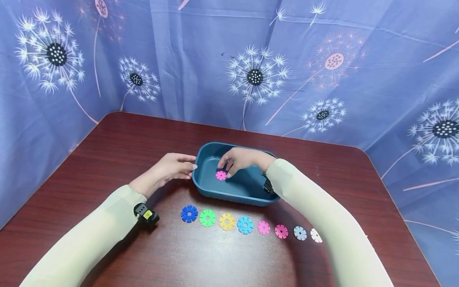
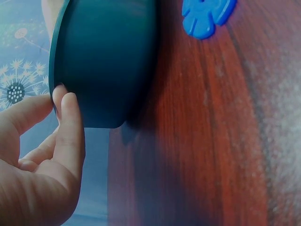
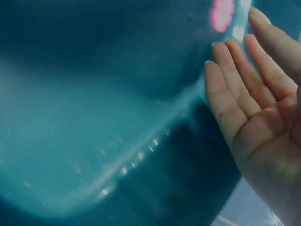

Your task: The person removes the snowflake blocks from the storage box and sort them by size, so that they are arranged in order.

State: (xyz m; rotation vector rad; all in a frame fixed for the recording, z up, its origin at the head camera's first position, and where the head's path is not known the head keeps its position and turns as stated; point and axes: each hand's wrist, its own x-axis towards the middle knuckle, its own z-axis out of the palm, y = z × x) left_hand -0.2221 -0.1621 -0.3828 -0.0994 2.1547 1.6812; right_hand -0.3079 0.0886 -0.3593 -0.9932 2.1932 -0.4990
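Note:
A dark teal plastic basin (image 1: 229, 196) stands on the table. At its left end my left hand (image 1: 175, 166) pinches the rim, and the left wrist view shows the fingertips (image 2: 69, 101) against the outer wall. My right hand (image 1: 242, 158) reaches into the basin over the far rim area, its fingers spread and slightly bent. Just by its fingertips, a pink notched disc (image 1: 220, 175) lies at the basin's bottom. A small gap shows between that disc (image 3: 222, 15) and the right fingers (image 3: 217, 77) in the right wrist view.
In front of the basin runs a row of notched discs: dark blue (image 1: 189, 214), green (image 1: 207, 218), yellow (image 1: 227, 221), light blue (image 1: 245, 225), two pink, pale blue (image 1: 300, 233) and white (image 1: 316, 235), partly behind the right sleeve. A blue dandelion-print curtain (image 1: 201, 59) hangs behind the table (image 1: 150, 135).

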